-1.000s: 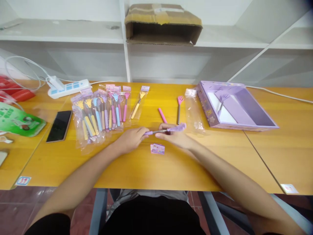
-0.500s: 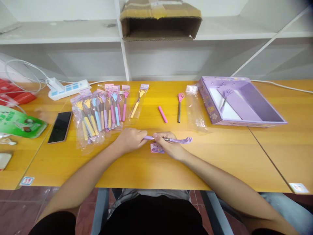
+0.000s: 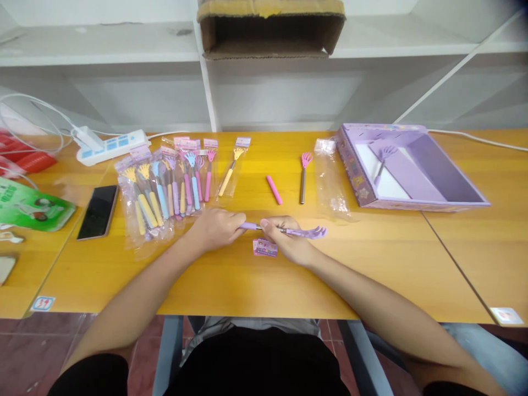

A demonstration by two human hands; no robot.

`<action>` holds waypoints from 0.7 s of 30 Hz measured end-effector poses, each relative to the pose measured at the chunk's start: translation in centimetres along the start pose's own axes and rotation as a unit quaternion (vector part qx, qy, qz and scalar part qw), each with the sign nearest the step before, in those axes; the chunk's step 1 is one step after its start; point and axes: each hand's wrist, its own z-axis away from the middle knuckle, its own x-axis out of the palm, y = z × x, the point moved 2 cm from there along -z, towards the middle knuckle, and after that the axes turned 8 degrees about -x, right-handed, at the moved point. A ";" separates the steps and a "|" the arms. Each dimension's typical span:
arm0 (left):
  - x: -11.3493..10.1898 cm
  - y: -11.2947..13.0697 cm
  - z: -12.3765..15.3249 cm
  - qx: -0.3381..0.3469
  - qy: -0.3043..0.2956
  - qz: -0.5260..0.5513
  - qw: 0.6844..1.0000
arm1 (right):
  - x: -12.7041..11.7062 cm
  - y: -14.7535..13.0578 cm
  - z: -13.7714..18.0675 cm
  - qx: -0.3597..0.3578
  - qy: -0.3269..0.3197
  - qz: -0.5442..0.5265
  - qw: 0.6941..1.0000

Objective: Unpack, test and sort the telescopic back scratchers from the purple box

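A purple back scratcher (image 3: 307, 232) lies crosswise between my hands, its claw-shaped head pointing right. My left hand (image 3: 218, 229) is closed around its purple handle. My right hand (image 3: 289, 242) pinches the metal rod near the head, and a short stretch of rod shows between the hands. Under them lie small printed cards (image 3: 264, 247) on the table. Beyond, a pink handle tube (image 3: 274, 190) rests apart from a pink-headed back scratcher (image 3: 304, 179) with a bare metal rod. An open clear plastic bag (image 3: 331, 181) lies to the right of that one.
Several bagged back scratchers (image 3: 165, 190) are piled at left, with a yellow one (image 3: 231, 173) beside them. A purple box (image 3: 412, 206) at right holds a purple scratcher (image 3: 383, 162). A phone (image 3: 98, 213), power strip (image 3: 113, 147) and green package (image 3: 35, 206) lie left. A cardboard box (image 3: 270, 52) sits on the shelf.
The view has tilted slightly. Both hands keep their grip on the purple back scratcher, and slightly more of it shows between them. Other things lie as before.
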 end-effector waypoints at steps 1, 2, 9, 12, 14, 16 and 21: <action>0.0 0.0 0.0 -0.001 -0.002 -0.002 1.000 | 0.0 -0.1 0.0 -0.001 -0.002 0.004 1.000; 0.0 0.0 0.0 0.000 -0.003 -0.003 1.000 | -0.1 -0.1 0.0 -0.002 -0.004 0.006 1.000; -0.4 -0.3 0.0 0.032 0.023 -0.023 0.999 | -0.3 -0.1 -0.1 -0.008 -0.016 0.010 1.000; -0.5 -0.4 0.0 0.038 0.031 -0.025 0.998 | -0.4 -0.4 0.0 -0.015 -0.017 0.012 1.000; -0.6 -0.4 0.1 0.037 0.034 -0.012 0.999 | -0.5 -0.5 0.1 -0.024 -0.014 0.012 1.000; -0.7 -0.6 0.2 0.037 0.035 0.004 0.999 | -0.5 -0.6 0.1 -0.028 -0.014 0.012 0.999; -0.7 -0.9 0.1 0.031 0.012 -0.005 0.999 | -0.5 -0.5 0.2 -0.023 -0.018 0.009 1.000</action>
